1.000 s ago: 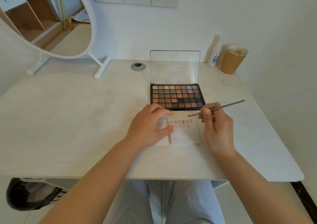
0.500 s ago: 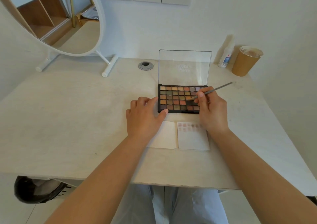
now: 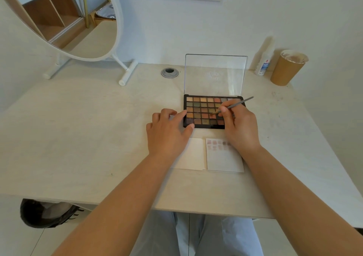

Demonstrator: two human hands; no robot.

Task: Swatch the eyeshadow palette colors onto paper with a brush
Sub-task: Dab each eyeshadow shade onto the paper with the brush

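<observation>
She is loading colour: the right hand pinches the brush, its tip in an orange pan of the palette on the desk. The left hand, fingers relaxed, steadies the palette's edge. Next, I'd guess, the tip goes to bare paper below the swatches.

Wide bare desk lies open leftward, while the upright clear lid walls the palette's far side, with a small bottle and paper cup crowding the back-right corner.

Bright, even daylight; soft shadows; wide-angle bending at edges
</observation>
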